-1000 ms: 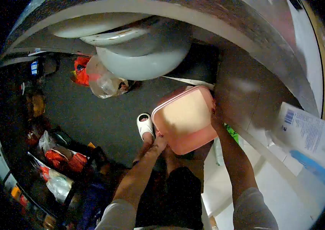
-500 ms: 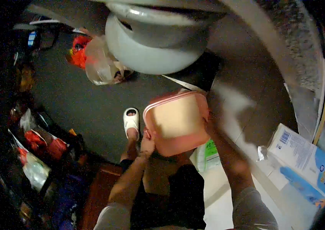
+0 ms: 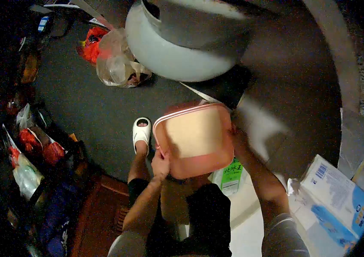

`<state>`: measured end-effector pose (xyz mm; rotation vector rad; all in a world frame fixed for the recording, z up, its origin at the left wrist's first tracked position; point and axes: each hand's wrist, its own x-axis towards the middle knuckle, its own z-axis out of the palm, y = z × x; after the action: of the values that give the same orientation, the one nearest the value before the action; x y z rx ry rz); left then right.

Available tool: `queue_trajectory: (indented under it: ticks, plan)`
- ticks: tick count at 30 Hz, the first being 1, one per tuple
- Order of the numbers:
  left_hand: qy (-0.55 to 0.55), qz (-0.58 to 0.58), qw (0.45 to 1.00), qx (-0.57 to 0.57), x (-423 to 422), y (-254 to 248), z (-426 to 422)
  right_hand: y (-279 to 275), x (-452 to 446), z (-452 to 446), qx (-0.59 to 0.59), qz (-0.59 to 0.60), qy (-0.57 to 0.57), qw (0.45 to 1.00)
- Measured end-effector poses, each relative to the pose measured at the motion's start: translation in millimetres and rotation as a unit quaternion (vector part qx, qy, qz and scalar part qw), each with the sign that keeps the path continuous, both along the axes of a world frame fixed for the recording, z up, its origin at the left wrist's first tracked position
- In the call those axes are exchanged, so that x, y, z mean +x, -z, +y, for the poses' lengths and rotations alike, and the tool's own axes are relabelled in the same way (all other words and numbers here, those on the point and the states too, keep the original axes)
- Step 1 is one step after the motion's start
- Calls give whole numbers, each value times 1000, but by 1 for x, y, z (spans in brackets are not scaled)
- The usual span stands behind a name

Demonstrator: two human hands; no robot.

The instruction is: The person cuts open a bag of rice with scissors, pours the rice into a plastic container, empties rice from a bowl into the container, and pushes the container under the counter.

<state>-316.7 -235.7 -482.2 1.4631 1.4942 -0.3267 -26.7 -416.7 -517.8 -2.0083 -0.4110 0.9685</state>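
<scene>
A square pinkish-orange plastic tub point(image 3: 199, 167) with rounded corners is held in front of my legs. Pale cream-coloured stuff point(image 3: 195, 132) fills its middle; whether it is grain or powder I cannot tell. My left hand point(image 3: 160, 165) grips the rim at the near left corner, fingers closed over the edge. On the opposite side my right hand point(image 3: 237, 133) holds the tub wall, partly in shadow. Just below the tub stands a pack with a green label point(image 3: 232, 176), partly covered by it.
A big pale rounded vessel point(image 3: 182, 55) stands ahead. Plastic bags point(image 3: 120, 64) lie on the dark floor point(image 3: 100, 115) beside it. A blue-and-white package point(image 3: 338, 199) is at right. More bags point(image 3: 30, 171) and a brown wooden piece point(image 3: 100, 214) are at left. My foot wears a white clog point(image 3: 141, 133).
The tub and both hands have shifted slightly left and down in view. More of the green-labelled pack shows. The camera view has turned a little; both hands keep their hold.
</scene>
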Motion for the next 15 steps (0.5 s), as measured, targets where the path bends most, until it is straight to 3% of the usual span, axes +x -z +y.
queue_trajectory:
  ticks: [2,4,5,7,9,11,13,15]
  plan:
    - [-23,-29,999,-16,-8,14,-18,-34,15,29,-56,27,17,998]
    - [-135,-195,970,-44,-5,32,-40,-57,42,60,-149,29,-2,988]
    - [-135,-199,970,-42,-1,33,-44,-45,62,56,-302,-144,-198,921]
    - [-194,-222,928,-229,20,11,-45,-83,79,90,-311,-190,-209,907]
    - [-175,-215,921,-274,50,-10,-36,-94,102,96,-387,-151,-144,898]
    - [-153,-211,914,-312,73,-8,-39,-79,123,80,-364,-169,-132,906]
    - [-192,-278,860,-383,96,11,-43,-73,144,73,-309,-199,-93,925]
    - [-143,-300,875,-352,116,35,-46,-65,162,73,-270,-221,-59,935]
